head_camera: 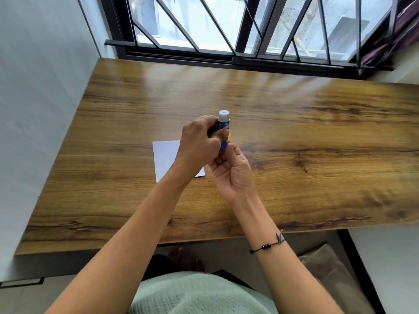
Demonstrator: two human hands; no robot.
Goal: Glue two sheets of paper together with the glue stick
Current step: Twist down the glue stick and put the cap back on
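Holding the blue-and-yellow glue stick [224, 126] upright above the white paper sheet [166, 158], I grip its barrel with my left hand [199, 143] while my right hand [233, 171] pinches its lower end.

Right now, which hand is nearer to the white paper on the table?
Left. The left hand grips the glue stick directly over the paper, hiding part of it. The right hand holds the stick's lower end just off the paper's right edge.

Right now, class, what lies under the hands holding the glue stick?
White paper on the wooden table; the left hand covers its right part, so one sheet or two is unclear.
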